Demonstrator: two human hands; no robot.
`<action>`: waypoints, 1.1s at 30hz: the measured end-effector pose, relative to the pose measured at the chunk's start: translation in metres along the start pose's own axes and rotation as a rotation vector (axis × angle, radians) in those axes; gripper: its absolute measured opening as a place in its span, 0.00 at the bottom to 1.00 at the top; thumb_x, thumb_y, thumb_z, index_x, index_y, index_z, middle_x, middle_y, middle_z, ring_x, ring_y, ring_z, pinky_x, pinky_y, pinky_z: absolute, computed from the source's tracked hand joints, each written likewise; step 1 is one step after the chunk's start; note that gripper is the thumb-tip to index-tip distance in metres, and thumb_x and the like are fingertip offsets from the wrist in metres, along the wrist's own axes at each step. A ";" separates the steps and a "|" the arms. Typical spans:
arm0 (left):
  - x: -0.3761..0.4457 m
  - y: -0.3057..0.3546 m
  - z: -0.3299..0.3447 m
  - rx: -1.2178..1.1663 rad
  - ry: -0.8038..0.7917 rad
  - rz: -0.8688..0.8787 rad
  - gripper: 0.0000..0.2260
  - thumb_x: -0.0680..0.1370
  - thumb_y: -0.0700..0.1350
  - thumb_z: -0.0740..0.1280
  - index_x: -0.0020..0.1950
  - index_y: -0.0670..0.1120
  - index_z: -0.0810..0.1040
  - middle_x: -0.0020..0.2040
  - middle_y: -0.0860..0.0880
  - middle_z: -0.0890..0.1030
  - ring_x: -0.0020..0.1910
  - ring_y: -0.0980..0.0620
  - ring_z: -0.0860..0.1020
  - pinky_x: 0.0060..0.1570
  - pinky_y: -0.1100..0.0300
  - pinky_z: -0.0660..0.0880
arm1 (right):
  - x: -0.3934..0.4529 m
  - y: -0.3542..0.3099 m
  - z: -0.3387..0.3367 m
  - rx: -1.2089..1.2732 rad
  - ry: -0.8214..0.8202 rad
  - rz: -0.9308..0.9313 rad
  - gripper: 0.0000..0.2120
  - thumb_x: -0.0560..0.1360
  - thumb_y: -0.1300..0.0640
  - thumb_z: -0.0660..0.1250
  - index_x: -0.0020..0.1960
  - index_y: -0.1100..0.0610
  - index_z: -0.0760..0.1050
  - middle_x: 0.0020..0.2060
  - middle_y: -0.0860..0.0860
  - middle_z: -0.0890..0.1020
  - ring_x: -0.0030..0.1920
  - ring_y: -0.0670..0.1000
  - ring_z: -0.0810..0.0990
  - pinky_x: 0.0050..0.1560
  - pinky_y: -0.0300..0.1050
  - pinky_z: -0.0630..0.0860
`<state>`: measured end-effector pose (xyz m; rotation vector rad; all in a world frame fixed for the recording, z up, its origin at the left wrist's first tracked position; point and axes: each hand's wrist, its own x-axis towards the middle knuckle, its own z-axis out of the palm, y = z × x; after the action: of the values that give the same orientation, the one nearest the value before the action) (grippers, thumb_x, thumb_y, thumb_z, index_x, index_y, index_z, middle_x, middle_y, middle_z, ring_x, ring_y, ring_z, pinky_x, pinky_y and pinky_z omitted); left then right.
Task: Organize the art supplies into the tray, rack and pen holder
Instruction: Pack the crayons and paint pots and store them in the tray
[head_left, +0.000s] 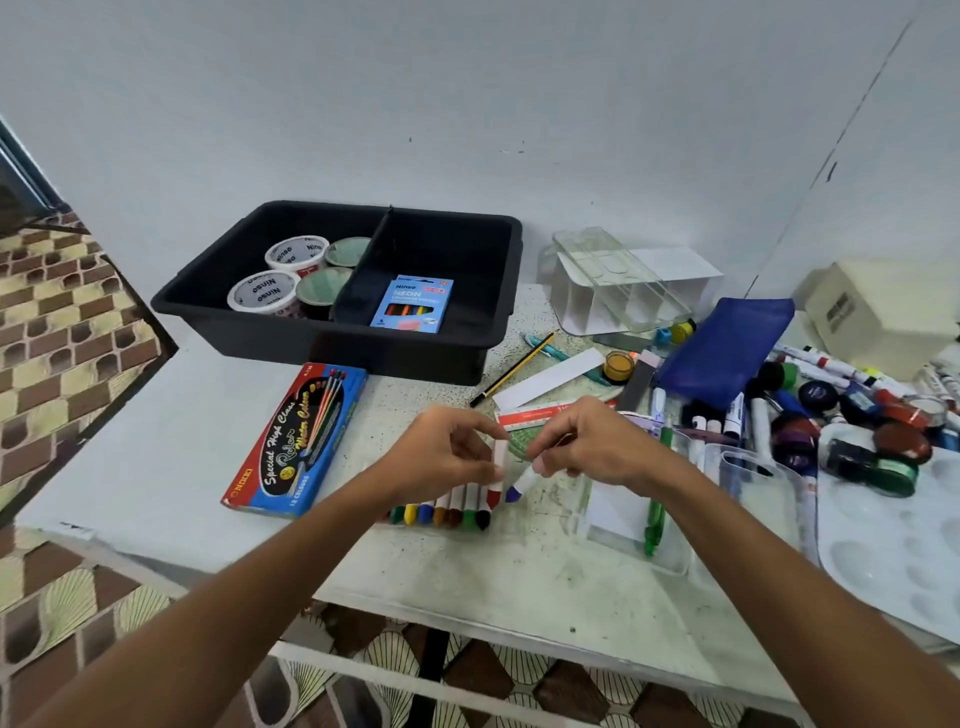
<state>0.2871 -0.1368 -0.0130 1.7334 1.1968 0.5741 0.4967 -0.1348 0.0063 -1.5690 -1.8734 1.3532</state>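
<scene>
Left hand (451, 451) pinches red-capped marker (497, 475); right hand (592, 441) pinches blue-capped marker (522, 484), both above marker row (441, 512). Watercolour box (298, 441) lies left, ruler (545, 413) behind. Black tray (498, 312): paint tubs (296, 278) left compartment, neon pencil pack (413, 302) right.

The one camera sits on my head, looking forward and down over my forearms at the table (208, 467). It is close to the table's near edge. The wall (467, 104) fills the top.
</scene>
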 end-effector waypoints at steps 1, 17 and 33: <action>-0.001 -0.002 0.001 0.011 0.001 0.004 0.14 0.69 0.37 0.77 0.52 0.48 0.81 0.37 0.49 0.85 0.36 0.55 0.82 0.41 0.63 0.79 | 0.001 -0.001 0.001 -0.033 -0.006 0.003 0.06 0.70 0.67 0.74 0.46 0.60 0.84 0.30 0.51 0.83 0.29 0.41 0.78 0.32 0.36 0.72; 0.003 -0.020 0.010 0.549 0.008 0.166 0.21 0.68 0.57 0.76 0.58 0.52 0.82 0.45 0.55 0.73 0.47 0.56 0.67 0.43 0.59 0.67 | 0.015 -0.004 0.028 -0.286 0.038 -0.028 0.07 0.67 0.65 0.76 0.45 0.58 0.85 0.32 0.46 0.81 0.31 0.42 0.75 0.34 0.34 0.72; -0.003 -0.037 0.009 0.691 -0.020 0.368 0.17 0.70 0.61 0.71 0.53 0.52 0.84 0.54 0.54 0.79 0.54 0.55 0.70 0.51 0.53 0.71 | 0.013 0.006 0.038 -0.422 0.114 -0.039 0.04 0.66 0.60 0.76 0.40 0.53 0.85 0.36 0.44 0.84 0.45 0.50 0.79 0.52 0.49 0.78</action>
<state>0.2760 -0.1399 -0.0491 2.5717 1.1401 0.3662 0.4673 -0.1401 -0.0208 -1.7446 -2.2042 0.8661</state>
